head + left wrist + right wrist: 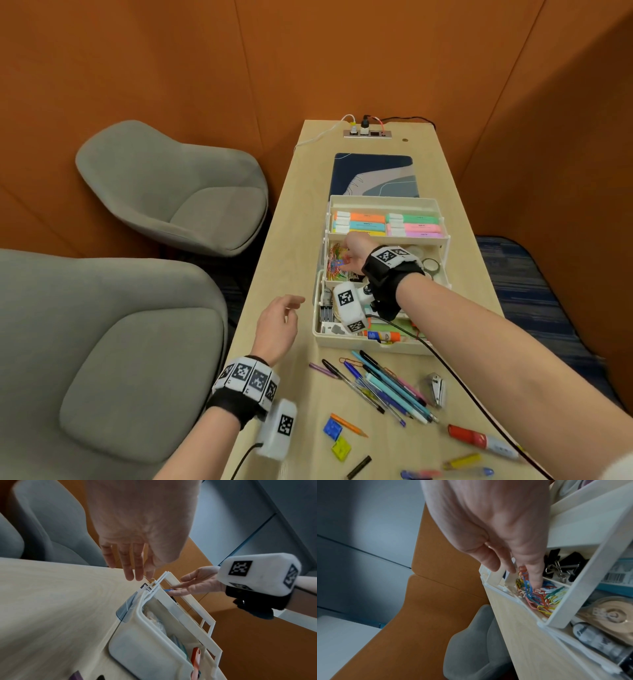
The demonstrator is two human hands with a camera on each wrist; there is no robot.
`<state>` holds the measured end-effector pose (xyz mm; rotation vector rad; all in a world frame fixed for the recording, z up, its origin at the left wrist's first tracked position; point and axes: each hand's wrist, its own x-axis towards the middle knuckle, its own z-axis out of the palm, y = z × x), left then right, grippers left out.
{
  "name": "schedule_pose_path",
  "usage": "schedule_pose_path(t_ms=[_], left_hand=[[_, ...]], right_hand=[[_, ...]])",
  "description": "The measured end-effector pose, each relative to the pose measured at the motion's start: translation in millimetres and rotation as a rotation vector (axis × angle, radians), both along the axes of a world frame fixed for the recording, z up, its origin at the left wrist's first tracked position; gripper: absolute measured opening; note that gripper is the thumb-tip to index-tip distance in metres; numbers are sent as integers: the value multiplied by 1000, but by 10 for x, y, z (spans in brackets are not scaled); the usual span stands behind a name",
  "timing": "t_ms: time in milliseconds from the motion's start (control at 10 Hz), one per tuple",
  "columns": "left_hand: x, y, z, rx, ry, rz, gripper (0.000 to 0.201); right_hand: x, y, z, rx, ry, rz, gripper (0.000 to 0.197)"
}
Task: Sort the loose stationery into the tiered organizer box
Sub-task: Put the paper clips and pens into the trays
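- Two grey chairs (178, 192) stand left of the desk (274, 267), against orange walls.
- The left hand (277, 325) hovers over the desk's left edge, just beside the box (349, 337), fingers loosely spread and holding nothing.
- The box sits mid-desk with its tiers stepped open: highlighters (387, 224) fill the top tier, and a glue stick (383, 336) lies in the bottom one.
- The right hand (354, 255) reaches into the middle tier's left compartment, fingertips (536, 580) down in the coloured paper clips (544, 596). It seems to pinch a blue clip (169, 590), though the grip is not plain.
- Black binder clips (563, 566) fill the next compartment, and tape rolls (428, 263) lie at the tier's right end.
- Loose pens (383, 387) lie on the desk in front of the box, with a staple remover (436, 390) to their right.
- Nearer still lie a red marker (483, 440) and blue and yellow blocks (337, 438).
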<state>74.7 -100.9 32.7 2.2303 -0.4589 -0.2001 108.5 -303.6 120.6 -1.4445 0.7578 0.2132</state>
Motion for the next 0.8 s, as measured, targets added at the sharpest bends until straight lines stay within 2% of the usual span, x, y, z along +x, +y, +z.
schedule_pose_path(t_ms=[200,300,500,600,700,800], left_hand=[[-63,-153,21,25,5,-54,35],[-131,-213,0,29,5,-80,35],[-451,-391,-55,104,4,-233,25],[-645,-535,-122,264,-29,-457,23],[-811,-715,-225,387,-76,-641,35],[-881,-845,-358,534,-102,-751,49]], right_hand=[[-32,30,-25,-15,-27,11,45],[-234,40,-13,26,-87,-13,45],[-1148,-193,-75,-14,-148,-6,31],[-1678,-328,-349,-227,-36,99,26],[-2006,-371,-871,-561,157,296,27],[-2191,-233,-1203,-808,295,483,33]])
